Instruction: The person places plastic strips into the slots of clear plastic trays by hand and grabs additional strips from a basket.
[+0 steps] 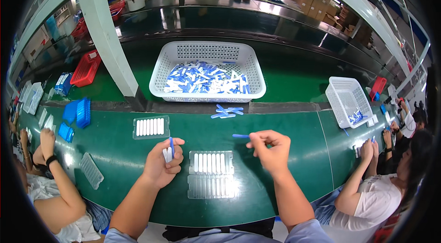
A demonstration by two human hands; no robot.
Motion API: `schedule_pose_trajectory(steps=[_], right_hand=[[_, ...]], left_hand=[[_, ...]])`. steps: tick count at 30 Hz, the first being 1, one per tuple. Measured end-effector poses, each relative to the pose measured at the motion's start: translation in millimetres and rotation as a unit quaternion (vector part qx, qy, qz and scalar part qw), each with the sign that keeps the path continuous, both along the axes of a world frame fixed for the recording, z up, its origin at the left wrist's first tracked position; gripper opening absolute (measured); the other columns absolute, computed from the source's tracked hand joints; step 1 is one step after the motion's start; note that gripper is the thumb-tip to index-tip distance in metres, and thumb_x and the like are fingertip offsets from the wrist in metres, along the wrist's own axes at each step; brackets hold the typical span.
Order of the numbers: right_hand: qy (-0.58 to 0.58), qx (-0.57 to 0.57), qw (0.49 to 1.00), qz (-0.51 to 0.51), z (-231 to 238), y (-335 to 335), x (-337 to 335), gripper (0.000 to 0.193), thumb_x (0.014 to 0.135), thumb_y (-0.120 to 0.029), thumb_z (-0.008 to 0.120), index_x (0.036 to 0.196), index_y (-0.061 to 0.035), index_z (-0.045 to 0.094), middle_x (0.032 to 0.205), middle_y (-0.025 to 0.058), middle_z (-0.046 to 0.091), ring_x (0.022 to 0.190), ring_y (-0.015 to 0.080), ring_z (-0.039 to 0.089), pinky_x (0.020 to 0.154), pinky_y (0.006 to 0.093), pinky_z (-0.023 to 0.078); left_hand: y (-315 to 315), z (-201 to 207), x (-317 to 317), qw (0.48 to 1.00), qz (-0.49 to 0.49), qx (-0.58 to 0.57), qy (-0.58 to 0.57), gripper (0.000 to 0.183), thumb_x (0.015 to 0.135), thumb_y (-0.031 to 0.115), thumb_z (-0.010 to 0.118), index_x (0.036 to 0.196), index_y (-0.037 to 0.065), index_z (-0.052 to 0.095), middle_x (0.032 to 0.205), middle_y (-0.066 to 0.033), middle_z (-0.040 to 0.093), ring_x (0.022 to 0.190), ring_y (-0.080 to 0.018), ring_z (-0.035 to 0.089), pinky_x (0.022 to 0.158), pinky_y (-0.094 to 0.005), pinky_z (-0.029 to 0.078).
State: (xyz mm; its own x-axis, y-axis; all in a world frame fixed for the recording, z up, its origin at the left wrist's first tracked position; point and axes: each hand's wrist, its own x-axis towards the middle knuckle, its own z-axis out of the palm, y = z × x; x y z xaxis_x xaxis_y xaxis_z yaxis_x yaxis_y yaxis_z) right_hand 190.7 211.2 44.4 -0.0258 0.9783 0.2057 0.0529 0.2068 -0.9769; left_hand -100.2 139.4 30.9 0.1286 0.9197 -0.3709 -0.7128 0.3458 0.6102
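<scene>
My left hand (163, 162) is closed around a few slim blue and white plastic pieces (168, 153), which stand up between thumb and fingers. To the right, my right hand (272, 151) pinches one slim blue piece (240, 136) by its end, above the table. Between my hands lies an opened clear plastic blister tray (211, 187). Its far half holds a row of white pieces (209, 162), while the near half shows unfilled slots. Beyond my left hand sits another clear tray (136, 129) with a row of white pieces. A small pile of blue pieces (227, 111) lies farther off.
A white basket (157, 77) heaped with blue and white pieces stands ahead, right of a pale post (108, 31). Another white basket (337, 105), a red basket (86, 69) and blue trays (82, 112) are farther aside. Co-workers sit at both sides, one with a hand (366, 151) on the table.
</scene>
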Motion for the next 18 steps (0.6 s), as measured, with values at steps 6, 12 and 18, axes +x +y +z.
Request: schedule_pose_trajectory(steps=[6, 12, 18], right_hand=[[-0.363, 0.295, 0.859, 0.207, 12.2, -4.6, -0.6, 0.011, 0.080, -0.016, 0.078, 0.073, -0.0080, 0.073, 0.071, 0.0073, 0.071, 0.055, 0.0220, 0.063, 0.061, 0.0348, 0.050], [-0.157, 0.067, 0.955, 0.242, 15.9, 2.3, 12.6, 0.010, 0.078, 0.000, 0.076, 0.087, 0.0008, 0.072, 0.069, 0.0033, 0.067, 0.063, 0.0072, 0.058, 0.059, 0.0223, 0.048], [-0.205, 0.006, 0.950, 0.238, -18.6, -1.0, -11.1, 0.012, 0.076, -0.006, 0.075, 0.086, -0.0012, 0.071, 0.073, 0.0046, 0.062, 0.066, 0.0156, 0.060, 0.062, 0.0305, 0.050]], left_hand=[[0.7, -1.8, 4.3, 1.000, -0.030, 0.007, 0.001, 0.029, 0.100, 0.028, 0.048, 0.113, 0.007, 0.062, 0.076, 0.0006, 0.053, 0.054, -0.0077, 0.031, 0.043, -0.0212, 0.024], [-2.0, -2.9, 3.1, 0.999, -0.043, 0.018, -0.001, 0.029, 0.095, 0.023, 0.048, 0.114, 0.006, 0.061, 0.076, 0.0000, 0.052, 0.055, -0.0081, 0.032, 0.043, -0.0212, 0.024], [-0.1, -2.6, 5.8, 0.999, -0.048, 0.014, -0.009, 0.029, 0.095, 0.022, 0.047, 0.114, 0.005, 0.060, 0.076, -0.0004, 0.051, 0.055, -0.0083, 0.033, 0.043, -0.0215, 0.024]])
